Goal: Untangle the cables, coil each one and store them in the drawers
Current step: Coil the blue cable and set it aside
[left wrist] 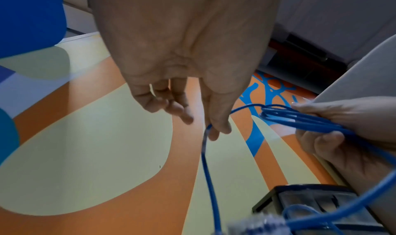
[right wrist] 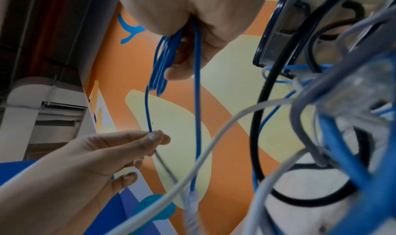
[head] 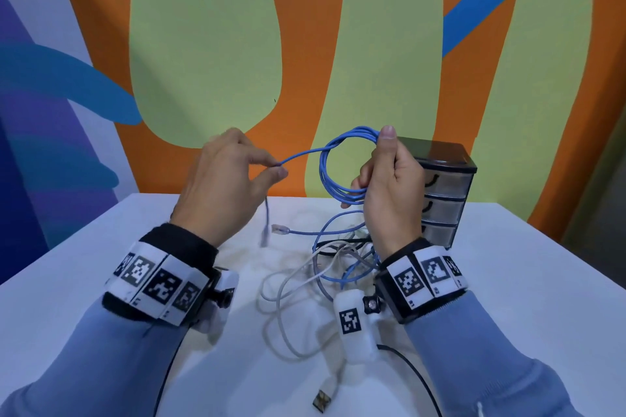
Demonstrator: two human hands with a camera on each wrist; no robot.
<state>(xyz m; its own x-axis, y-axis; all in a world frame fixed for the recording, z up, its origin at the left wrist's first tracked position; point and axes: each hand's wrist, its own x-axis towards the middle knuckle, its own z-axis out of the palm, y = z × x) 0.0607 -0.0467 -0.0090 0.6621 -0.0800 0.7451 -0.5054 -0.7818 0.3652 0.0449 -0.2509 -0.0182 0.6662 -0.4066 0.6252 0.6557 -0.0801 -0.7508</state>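
the blue cable is held up in the middle of the frame, above the white table and in front of the painted wall. most of it is already wound into a round coil that stands upright, its open face turned toward the camera, gripped at its right edge by the right hand, whose fingers curl round the gathered loops with the thumb pointing up. from the top of the coil a single free strand runs left and slightly down to the left hand, which pinches it between thumb and forefinger while the other fingers hang loosely bent. past that pinch the strand drops nearly straight down toward the table and ends in a plug, blurred in the head view. so the uncoiled tail lies mostly side to side between the hands, then turns downward, and the left hand is the nearer one to it. the next loop, i judge, means carrying that tail rightward over to the coil. the small drawers stand just behind and right of the right hand, all three looking closed. lower in the frame a tangle of white, grey, black and blue cables lies on the table, with a second clear plug near the dangling one; whether the lower blue loops belong to the held cable i cannot tell.
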